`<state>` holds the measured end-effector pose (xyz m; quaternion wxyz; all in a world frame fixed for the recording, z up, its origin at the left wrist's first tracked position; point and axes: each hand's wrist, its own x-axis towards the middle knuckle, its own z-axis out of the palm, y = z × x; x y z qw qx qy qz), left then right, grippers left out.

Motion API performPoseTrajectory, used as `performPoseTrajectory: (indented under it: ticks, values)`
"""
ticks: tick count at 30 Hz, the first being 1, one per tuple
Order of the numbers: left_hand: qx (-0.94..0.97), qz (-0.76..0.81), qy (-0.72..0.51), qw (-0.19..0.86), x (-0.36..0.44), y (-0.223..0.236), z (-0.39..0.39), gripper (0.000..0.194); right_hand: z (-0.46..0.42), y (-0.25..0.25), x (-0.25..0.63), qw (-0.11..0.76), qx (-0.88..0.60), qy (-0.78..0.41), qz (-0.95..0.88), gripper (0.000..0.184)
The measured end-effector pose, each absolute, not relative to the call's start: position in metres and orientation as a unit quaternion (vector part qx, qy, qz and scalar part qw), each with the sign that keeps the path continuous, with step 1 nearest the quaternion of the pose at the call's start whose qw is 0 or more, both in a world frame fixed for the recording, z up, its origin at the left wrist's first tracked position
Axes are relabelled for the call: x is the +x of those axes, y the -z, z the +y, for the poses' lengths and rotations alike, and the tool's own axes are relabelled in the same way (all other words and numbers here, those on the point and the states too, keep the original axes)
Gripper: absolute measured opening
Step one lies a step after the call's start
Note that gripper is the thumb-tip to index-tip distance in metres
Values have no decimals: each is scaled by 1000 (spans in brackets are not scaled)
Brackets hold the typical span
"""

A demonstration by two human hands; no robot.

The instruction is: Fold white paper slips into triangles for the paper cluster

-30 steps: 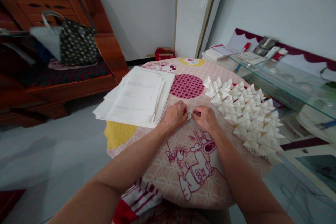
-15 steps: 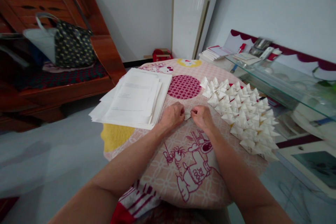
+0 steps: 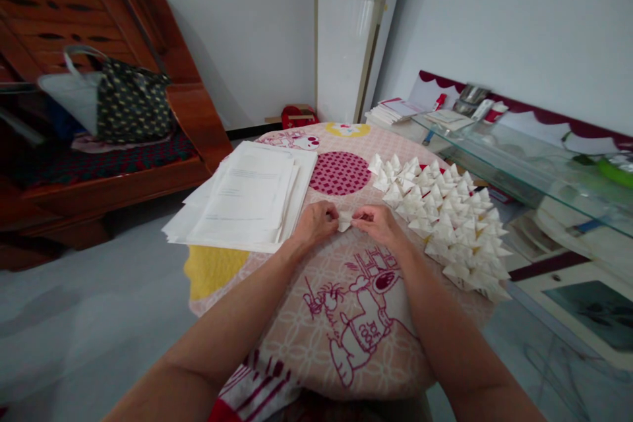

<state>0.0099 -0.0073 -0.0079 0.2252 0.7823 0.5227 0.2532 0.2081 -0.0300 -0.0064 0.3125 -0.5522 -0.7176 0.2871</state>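
Between my hands, over the middle of the cloth-covered table (image 3: 301,316), is a small folded piece of white paper (image 3: 345,221). My left hand (image 3: 319,223) pinches its left side with bent fingers. My right hand (image 3: 376,221) has its fingertips closed on the right side. The fingers cover part of the fold. Right of my right hand stand several rows of pointed folded paper pieces (image 3: 440,211), packed close together. To the left of my left hand lies a stack of white paper sheets (image 3: 247,194), the top one faintly printed.
A glass-topped stand (image 3: 524,165) with booklets (image 3: 394,110) and metal containers borders the table on the right. At the left is a wooden bench (image 3: 182,119) holding a dark patterned bag (image 3: 132,100). Behind stands a tall white cabinet unit (image 3: 343,46).
My view has shifted, so the table sits slightly lower and more to the left. The fingers of my right hand have straightened a little along the folded paper, which stays between both hands.
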Motion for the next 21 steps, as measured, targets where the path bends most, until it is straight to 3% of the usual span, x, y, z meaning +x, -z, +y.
performPoseTrajectory:
  ticks: [7, 11, 15, 21]
  values:
    - [780, 493, -273, 270, 3, 8, -3, 13, -36, -1, 215, 289, -545, -357, -701, 12]
    - [734, 481, -359, 317, 2, 5, -4, 35, -36, -1, 218, 311, -553, -352, -688, 13]
    - [692, 511, -411, 302, 1, 7, -3, 36, -30, 3, 223, 384, -561, -290, -674, 14]
    - [736, 536, -317, 265, 3, 17, 2, 28, -30, 1, 225, 442, -598, -127, -657, 17]
